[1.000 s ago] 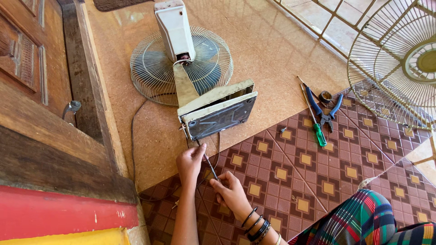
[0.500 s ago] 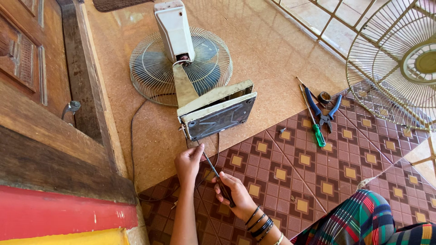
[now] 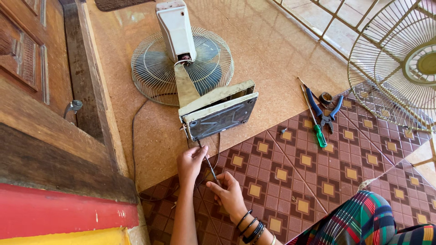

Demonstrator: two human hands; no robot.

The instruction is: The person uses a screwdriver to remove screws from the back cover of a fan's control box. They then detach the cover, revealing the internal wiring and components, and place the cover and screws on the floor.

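Gripping a thin dark-handled screwdriver (image 3: 208, 162) | left hand (image 3: 190, 159) pinches shaft, right hand (image 3: 229, 193) clamps handle | tip at grey square base plate (image 3: 221, 117) of toppled white fan, just ahead | plate still attached | blue pliers (image 3: 324, 108) far right, untouched

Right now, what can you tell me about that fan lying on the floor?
The fan lies tipped over on the tan floor, its round wire cage flat against the ground and its off-white motor housing pointing away. A worn, yellowed neck joins it to a square base, which stands on edge with its grey underside facing the person. A dark cord runs from the base along the floor. A thin screwdriver, held by both hands, reaches to the lower left corner of the base.
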